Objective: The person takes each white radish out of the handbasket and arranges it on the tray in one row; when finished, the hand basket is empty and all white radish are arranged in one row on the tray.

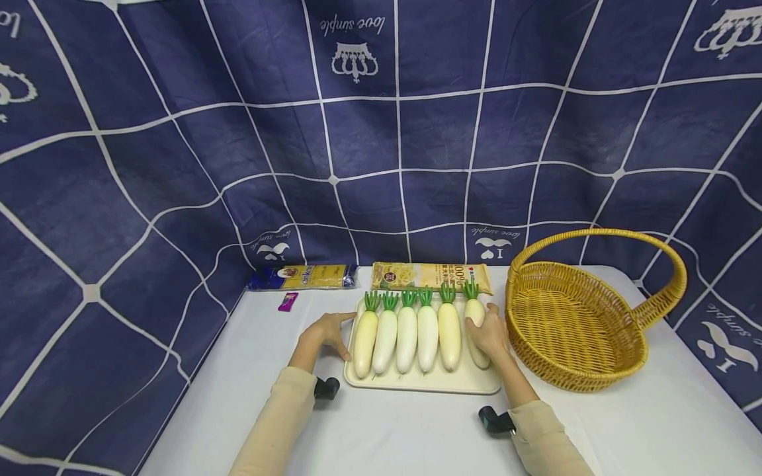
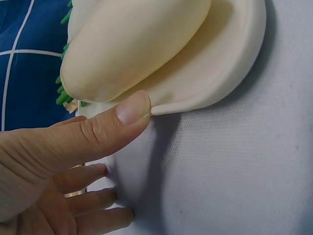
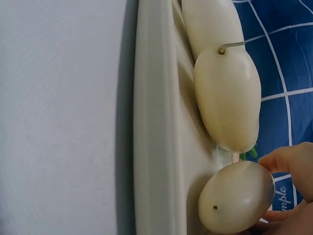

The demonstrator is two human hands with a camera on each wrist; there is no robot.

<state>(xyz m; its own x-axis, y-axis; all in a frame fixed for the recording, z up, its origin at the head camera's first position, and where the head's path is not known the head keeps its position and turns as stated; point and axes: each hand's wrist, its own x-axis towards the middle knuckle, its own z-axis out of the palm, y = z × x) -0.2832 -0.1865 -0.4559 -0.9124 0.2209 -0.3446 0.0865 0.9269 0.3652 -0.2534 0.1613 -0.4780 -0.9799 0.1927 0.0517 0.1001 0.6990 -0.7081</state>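
Note:
Several white radishes (image 1: 407, 340) with green tops lie side by side on a cream tray (image 1: 411, 381). At the tray's left side is my left hand (image 1: 326, 332), its thumb (image 2: 132, 108) touching the rim and its other fingers spread apart outside it. My right hand (image 1: 491, 334) grips the rightmost radish (image 1: 476, 314) around its middle, with thumb and fingers on opposite sides. That radish's rounded end (image 3: 235, 198) shows in the right wrist view, low over the tray; whether it touches the tray is hard to tell.
A yellow wicker basket (image 1: 577, 378) with a tall handle stands just right of the tray. Behind lie a yellow food packet (image 1: 411, 274) and a blue-and-yellow packet (image 1: 303, 276). A small purple packet (image 1: 288, 302) sits at the left. A blue curtain (image 1: 440, 132) rises behind the table.

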